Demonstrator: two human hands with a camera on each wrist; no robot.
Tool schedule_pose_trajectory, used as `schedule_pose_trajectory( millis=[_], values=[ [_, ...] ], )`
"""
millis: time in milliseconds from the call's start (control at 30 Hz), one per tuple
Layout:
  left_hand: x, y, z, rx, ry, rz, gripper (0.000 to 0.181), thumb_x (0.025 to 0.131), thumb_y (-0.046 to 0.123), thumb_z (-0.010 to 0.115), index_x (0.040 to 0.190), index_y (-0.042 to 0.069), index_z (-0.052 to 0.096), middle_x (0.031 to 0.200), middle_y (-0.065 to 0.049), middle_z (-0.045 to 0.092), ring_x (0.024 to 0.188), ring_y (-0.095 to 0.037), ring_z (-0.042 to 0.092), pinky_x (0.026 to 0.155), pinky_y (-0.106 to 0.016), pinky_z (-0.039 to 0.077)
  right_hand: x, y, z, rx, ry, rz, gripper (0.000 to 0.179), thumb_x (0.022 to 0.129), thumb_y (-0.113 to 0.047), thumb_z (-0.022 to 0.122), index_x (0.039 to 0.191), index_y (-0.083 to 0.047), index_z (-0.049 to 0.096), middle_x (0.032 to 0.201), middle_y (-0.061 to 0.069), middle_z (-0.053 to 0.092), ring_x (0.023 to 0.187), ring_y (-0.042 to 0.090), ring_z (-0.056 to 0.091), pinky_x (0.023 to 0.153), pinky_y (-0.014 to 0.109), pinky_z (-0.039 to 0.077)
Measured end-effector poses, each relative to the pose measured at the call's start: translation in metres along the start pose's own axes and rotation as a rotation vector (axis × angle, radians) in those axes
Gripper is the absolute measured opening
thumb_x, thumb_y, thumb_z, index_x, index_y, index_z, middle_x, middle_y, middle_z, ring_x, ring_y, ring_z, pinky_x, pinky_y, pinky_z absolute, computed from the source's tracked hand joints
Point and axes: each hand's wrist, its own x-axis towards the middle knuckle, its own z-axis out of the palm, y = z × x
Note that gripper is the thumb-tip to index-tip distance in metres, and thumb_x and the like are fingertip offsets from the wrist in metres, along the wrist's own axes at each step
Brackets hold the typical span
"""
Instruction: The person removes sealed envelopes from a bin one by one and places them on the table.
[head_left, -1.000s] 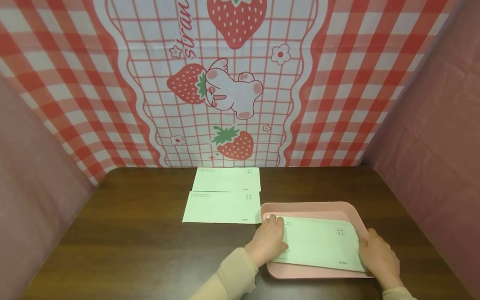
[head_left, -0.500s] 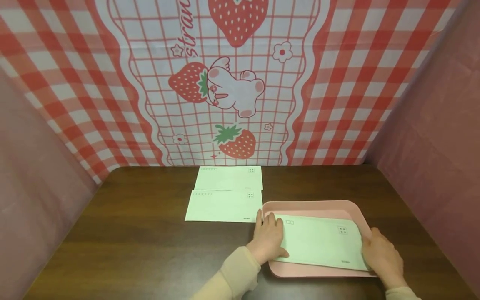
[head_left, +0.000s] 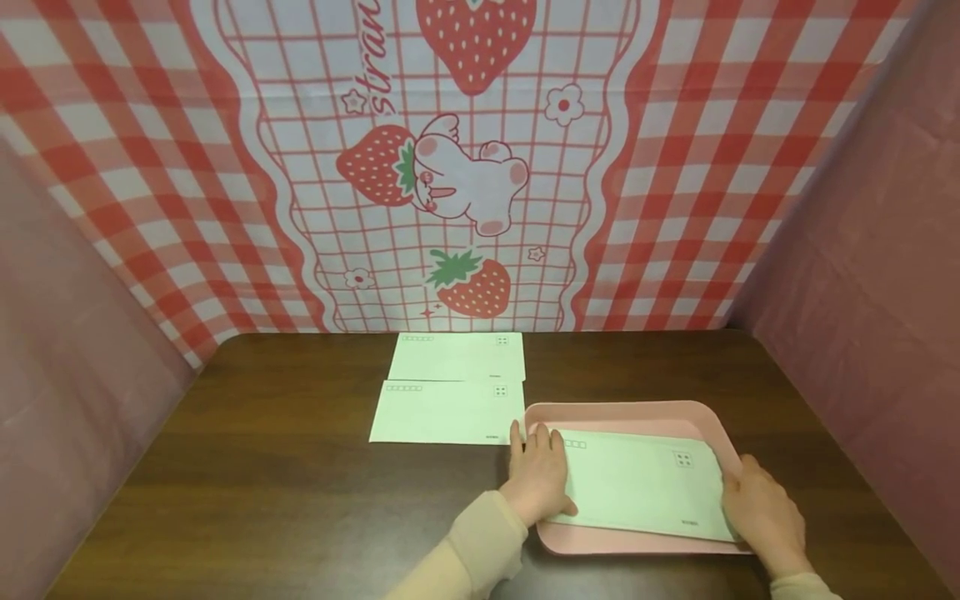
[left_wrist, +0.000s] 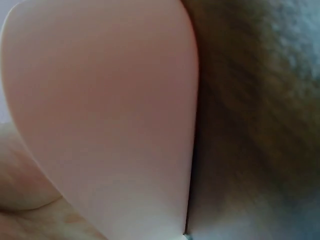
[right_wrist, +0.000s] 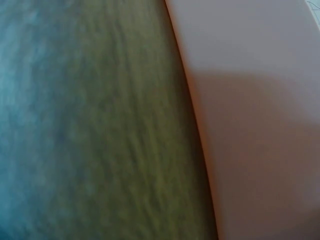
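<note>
In the head view a pale envelope (head_left: 637,483), printed with small boxes and a dotted square, lies slightly askew in a pink tray (head_left: 615,411). My left hand (head_left: 536,475) rests on its left end and the tray's left side, fingers extended and spread, thumb toward the near edge. At the opposite end my right hand (head_left: 765,510) touches the envelope's right end by the tray rim; its fingertips are hidden. The left wrist view shows the tray wall (left_wrist: 110,110) close up, with part of the left hand (left_wrist: 25,175) behind it. Only the tray wall (right_wrist: 260,125) fills the right wrist view's right side.
Two more envelopes lie one behind the other left of the tray, the nearer envelope (head_left: 450,412) close to the tray's corner and the farther envelope (head_left: 459,357) at the back edge. Beneath them is a dark wooden table (head_left: 285,483). A strawberry-print cloth (head_left: 465,183) hangs behind.
The left fingers have spread and straightened since a second ago. The view shifted slightly between the first two frames; the right hand, tray and envelopes stay nearly as they were.
</note>
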Motion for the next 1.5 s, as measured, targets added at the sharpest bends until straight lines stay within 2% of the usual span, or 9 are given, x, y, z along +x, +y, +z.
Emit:
schedule_pose_trajectory(
  millis=[267,600,767,933,1033,1100,1233,1333,1500],
  values=[
    [0.0,0.008,0.007,0.061,0.102,-0.037,0.105,0.052,0.062,0.076,0.134,0.009,0.038,0.136,-0.011,0.038,0.123,-0.024,0.038,0.107,-0.047,0.018,0.0,0.003,0.0,-0.006,-0.014,0.018,0.046,0.095,-0.026,0.03,0.123,0.01,0.031,0.114,0.039,0.042,0.094,0.058,0.046,0.063,0.055,0.041],
    [-0.009,0.015,0.013,-0.07,0.27,0.021,0.103,0.054,0.04,0.084,0.137,0.006,0.034,0.137,-0.019,0.03,0.109,-0.029,0.049,0.1,-0.051,0.025,0.0,0.006,0.001,0.0,-0.044,0.032,0.048,0.095,-0.027,0.03,0.125,0.01,0.03,0.115,0.039,0.042,0.093,0.058,0.047,0.064,0.055,0.041],
    [-0.01,0.015,0.016,-0.253,0.339,0.022,0.094,0.06,0.012,0.08,0.137,0.0,0.029,0.133,-0.021,0.029,0.108,-0.029,0.05,0.098,-0.052,0.027,0.001,0.007,0.002,0.0,-0.045,0.032,0.048,0.095,-0.027,0.031,0.125,0.01,0.029,0.114,0.039,0.042,0.092,0.058,0.047,0.064,0.055,0.041],
    [-0.01,0.011,0.015,-0.48,0.317,-0.009,0.091,0.066,-0.005,0.071,0.14,-0.004,0.019,0.129,-0.023,0.031,0.105,-0.024,0.054,0.099,-0.052,0.025,0.002,0.006,0.002,-0.003,-0.03,0.014,0.046,0.095,-0.026,0.031,0.123,0.011,0.031,0.111,0.039,0.044,0.091,0.057,0.048,0.062,0.055,0.041],
    [-0.009,0.009,0.014,-0.578,0.293,-0.04,0.09,0.069,-0.006,0.068,0.141,-0.004,0.014,0.111,-0.018,0.05,0.084,-0.016,0.061,0.101,-0.05,0.024,0.002,0.005,0.002,-0.006,-0.029,0.011,0.047,0.095,-0.025,0.03,0.122,0.012,0.031,0.111,0.038,0.045,0.092,0.057,0.048,0.063,0.055,0.041],
    [-0.008,0.007,0.013,-0.615,0.282,-0.055,0.087,0.071,-0.004,0.069,0.139,-0.006,0.015,0.085,-0.008,0.059,0.07,-0.012,0.06,0.101,-0.049,0.024,0.003,0.004,0.001,-0.006,-0.035,0.016,0.047,0.095,-0.025,0.03,0.123,0.013,0.031,0.111,0.038,0.045,0.093,0.057,0.047,0.064,0.056,0.041],
    [-0.007,0.003,0.011,-0.643,0.288,-0.073,0.075,0.072,0.001,0.07,0.131,-0.005,0.025,0.053,0.004,0.052,0.054,-0.009,0.056,0.101,-0.047,0.026,0.003,0.003,0.001,-0.006,-0.032,0.018,0.048,0.095,-0.025,0.03,0.123,0.013,0.031,0.111,0.038,0.045,0.094,0.057,0.047,0.064,0.056,0.041],
    [-0.007,0.0,0.011,-0.615,0.32,-0.086,0.062,0.072,0.005,0.072,0.121,-0.002,0.034,0.053,0.001,0.054,0.061,-0.016,0.062,0.1,-0.044,0.03,0.003,0.002,0.0,-0.007,-0.031,0.01,0.047,0.095,-0.025,0.03,0.123,0.013,0.031,0.111,0.038,0.045,0.093,0.057,0.047,0.063,0.055,0.041],
    [-0.009,-0.005,0.008,-0.667,0.367,-0.109,0.049,0.07,0.005,0.073,0.111,0.0,0.046,0.067,-0.012,0.064,0.086,-0.032,0.062,0.095,-0.042,0.038,0.003,0.002,0.0,-0.009,-0.035,-0.004,0.045,0.092,-0.021,0.03,0.122,0.012,0.031,0.112,0.039,0.044,0.094,0.057,0.047,0.063,0.055,0.041]
  ],
)
